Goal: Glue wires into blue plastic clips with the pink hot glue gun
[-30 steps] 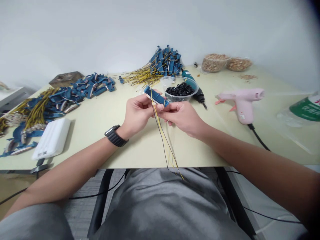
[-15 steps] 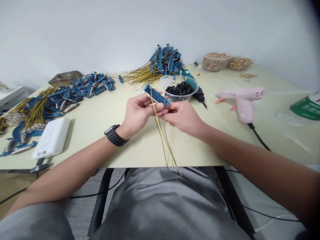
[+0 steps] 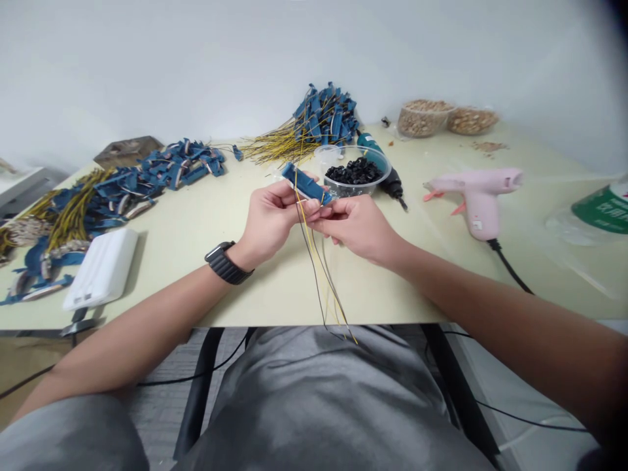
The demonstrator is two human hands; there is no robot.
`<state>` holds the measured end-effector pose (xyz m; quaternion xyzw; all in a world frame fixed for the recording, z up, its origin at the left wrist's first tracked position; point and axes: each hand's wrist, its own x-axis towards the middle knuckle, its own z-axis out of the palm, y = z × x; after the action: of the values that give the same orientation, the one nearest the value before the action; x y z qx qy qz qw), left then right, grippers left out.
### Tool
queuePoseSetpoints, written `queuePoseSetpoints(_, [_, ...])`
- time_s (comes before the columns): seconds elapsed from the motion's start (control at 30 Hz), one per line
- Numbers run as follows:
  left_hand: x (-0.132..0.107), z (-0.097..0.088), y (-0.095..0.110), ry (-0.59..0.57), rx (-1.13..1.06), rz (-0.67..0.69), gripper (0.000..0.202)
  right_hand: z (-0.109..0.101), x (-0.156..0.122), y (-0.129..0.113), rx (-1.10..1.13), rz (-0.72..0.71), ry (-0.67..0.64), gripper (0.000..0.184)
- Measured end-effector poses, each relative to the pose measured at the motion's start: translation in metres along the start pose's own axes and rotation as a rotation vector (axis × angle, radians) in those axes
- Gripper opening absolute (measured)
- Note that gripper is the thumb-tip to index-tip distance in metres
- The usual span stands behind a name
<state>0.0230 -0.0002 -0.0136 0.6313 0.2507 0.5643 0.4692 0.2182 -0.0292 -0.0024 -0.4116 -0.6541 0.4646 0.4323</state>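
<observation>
In front of me, above the table, I hold a blue strip-shaped piece with a pale edge and thin wires. My left hand pinches it between thumb and fingers. My right hand is closed at the lower right end of the same piece; its fingertips are partly hidden, so exactly what they pinch there is unclear. Yellow and black wires hang from the piece past the table's front edge. Just behind the hands stands a clear round tub with small black parts in it.
Blue pieces with yellow wires lie in a back heap and a left heap. A white power bank is at left. A pink glue gun and a green-labelled container are right. A dark tool lies behind the tub.
My view has shifted very slightly. Both hands keep almost the same grip on the blue piece, and its wires hang nearly as before.
</observation>
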Motion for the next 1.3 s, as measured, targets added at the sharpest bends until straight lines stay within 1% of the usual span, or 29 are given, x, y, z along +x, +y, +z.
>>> queuePoseSetpoints(0.07, [0.0,-0.001,0.0,-0.002,0.01,0.013,0.051,0.0,0.0,-0.001,-0.002,-0.014,-0.006,0.023])
queuePoseSetpoints(0.17, [-0.001,-0.001,0.003,-0.015,0.033,0.031,0.051,0.0,-0.001,-0.001,-0.014,-0.017,-0.006,0.028])
queuePoseSetpoints(0.4, [0.001,0.0,0.004,-0.058,0.068,0.004,0.059,0.0,0.001,0.008,0.016,0.004,-0.038,0.042])
queuePoseSetpoints(0.5, [0.003,-0.001,0.003,-0.058,0.077,-0.006,0.057,0.0,0.002,0.012,0.023,0.01,-0.032,0.035])
queuePoseSetpoints(0.6, [0.004,0.0,0.003,-0.05,0.08,0.014,0.054,-0.001,0.002,0.011,0.004,0.017,-0.034,0.028])
queuePoseSetpoints(0.77, [0.003,0.001,0.004,-0.057,0.019,-0.007,0.057,-0.001,0.001,0.006,0.017,0.014,-0.031,0.033])
queuePoseSetpoints(0.9, [0.0,0.001,0.004,-0.054,0.038,-0.034,0.055,-0.001,0.001,0.004,0.018,0.019,-0.038,0.036])
queuePoseSetpoints(1.03, [0.0,-0.002,0.002,-0.064,0.056,0.009,0.056,-0.001,0.002,0.005,0.013,0.016,-0.05,0.031])
queuePoseSetpoints(1.13, [0.0,-0.002,0.003,-0.067,0.067,0.051,0.054,-0.002,0.003,0.007,0.012,0.009,-0.063,0.032])
queuePoseSetpoints(1.3, [-0.001,-0.001,0.006,-0.072,0.07,0.057,0.051,-0.004,0.005,0.01,0.009,0.008,-0.064,0.031])
